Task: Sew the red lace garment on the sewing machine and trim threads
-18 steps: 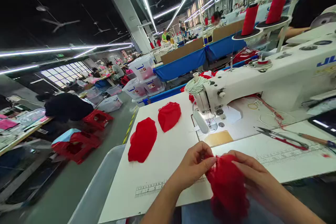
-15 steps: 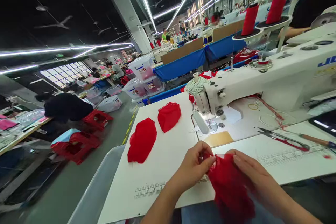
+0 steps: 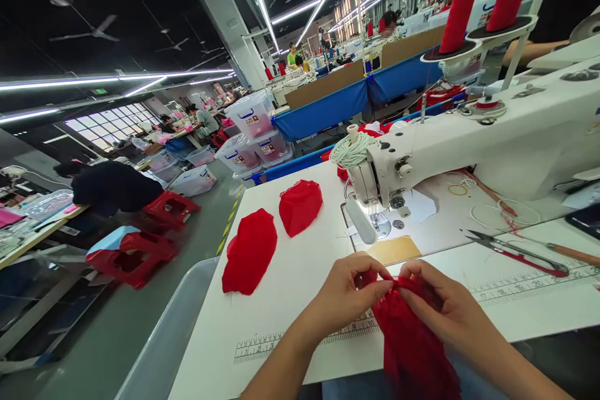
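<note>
My left hand and my right hand both pinch the top edge of a piece of red lace fabric at the near edge of the white sewing table. The fabric hangs down over the table edge toward my lap. Two more red fabric pieces lie flat on the table to the left: a larger one and a smaller one. The white sewing machine stands behind my hands, its needle area just beyond my left hand.
Scissors and a brown-handled tool lie on the table at right. Two red thread cones stand behind the machine. A clear plastic bin sits left of the table. Other people work at distant benches; red stools stand in the aisle.
My hands have drawn closer together on the top edge of the red fabric, and more of it hangs below the table edge. The view has tilted slightly.
</note>
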Motion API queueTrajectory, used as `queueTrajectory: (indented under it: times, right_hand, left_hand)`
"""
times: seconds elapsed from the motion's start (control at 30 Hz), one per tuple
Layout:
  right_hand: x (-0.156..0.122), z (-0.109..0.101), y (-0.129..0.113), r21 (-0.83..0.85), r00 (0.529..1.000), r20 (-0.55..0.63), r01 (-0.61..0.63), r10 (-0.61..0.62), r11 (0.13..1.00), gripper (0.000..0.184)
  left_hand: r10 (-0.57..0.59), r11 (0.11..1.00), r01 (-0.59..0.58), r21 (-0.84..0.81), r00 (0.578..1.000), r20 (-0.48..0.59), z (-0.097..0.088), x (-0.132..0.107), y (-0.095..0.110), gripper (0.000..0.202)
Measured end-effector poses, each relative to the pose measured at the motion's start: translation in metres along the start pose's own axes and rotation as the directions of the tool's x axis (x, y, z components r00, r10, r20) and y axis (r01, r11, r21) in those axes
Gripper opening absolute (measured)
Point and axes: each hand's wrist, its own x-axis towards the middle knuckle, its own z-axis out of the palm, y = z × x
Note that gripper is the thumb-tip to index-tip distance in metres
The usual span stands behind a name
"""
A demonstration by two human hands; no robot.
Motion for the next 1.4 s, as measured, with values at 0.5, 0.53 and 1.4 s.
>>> queueTrajectory:
  times: [0.5,0.53,1.4]
  right_hand:
    - [0.052,-0.019,-0.002,-0.675,0.976,0.046,-0.126,0.212,0.727,0.015]
    - [0.058,-0.020,-0.005,-0.732,0.979,0.057,-0.093,0.196,0.675,0.010]
    - [0.092,-0.034,0.025,-0.825,0.955,0.214,0.290,-0.207,0.484,0.039]
  left_hand:
    - [-0.239,0.960,0.260,0.101,0.954,-0.183,0.013,0.042,-0.010,0.014]
    - [-0.206,0.940,0.258,0.221,0.950,-0.235,0.014,0.048,-0.010,0.014]
    - [0.252,0.770,-0.069,0.634,0.946,-0.204,0.014,0.056,-0.034,0.028]
